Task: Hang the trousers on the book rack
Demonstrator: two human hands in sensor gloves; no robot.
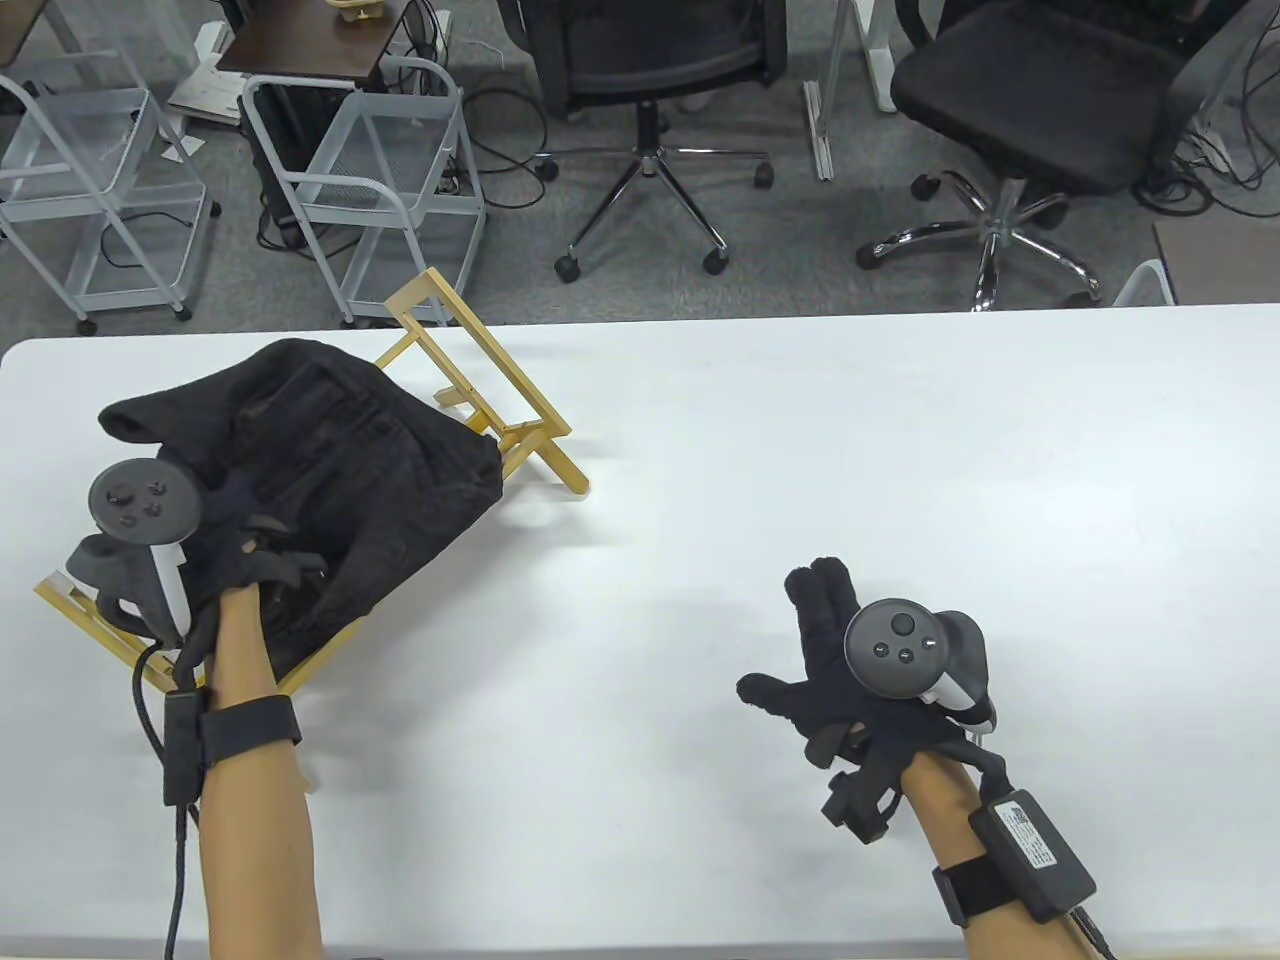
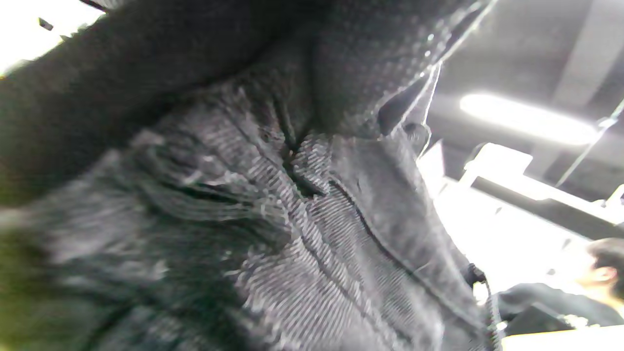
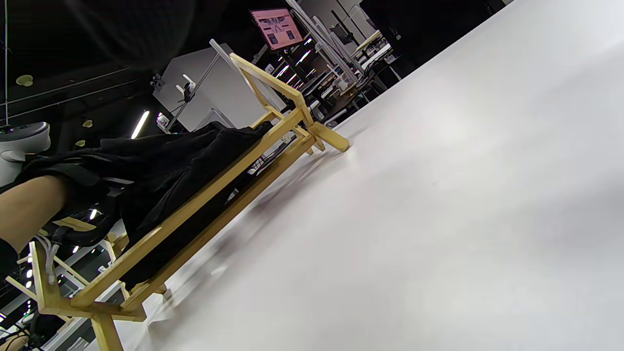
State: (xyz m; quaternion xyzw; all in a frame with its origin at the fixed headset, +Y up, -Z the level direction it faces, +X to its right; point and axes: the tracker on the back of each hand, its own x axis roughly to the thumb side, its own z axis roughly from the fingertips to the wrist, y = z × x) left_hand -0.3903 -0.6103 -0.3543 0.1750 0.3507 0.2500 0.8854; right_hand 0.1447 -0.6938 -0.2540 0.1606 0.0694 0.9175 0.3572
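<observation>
Black trousers (image 1: 350,450) lie draped over a wooden book rack (image 1: 555,465) at the table's left. My left hand (image 1: 250,570) rests on the trousers at the rack's near end; the black glove blends with the cloth, so I cannot tell if it grips. In the left wrist view the trousers (image 2: 292,234) fill the frame, with the gloved fingers (image 2: 146,58) against them. My right hand (image 1: 800,650) hovers over the bare table at the right, fingers spread, holding nothing. The right wrist view shows the trousers (image 3: 161,161) hanging over the rack's (image 3: 204,190) top bar.
The white table (image 1: 800,450) stretches to the right of the rack. Behind its far edge stand two office chairs (image 1: 650,60) and white metal carts (image 1: 380,170) on the floor.
</observation>
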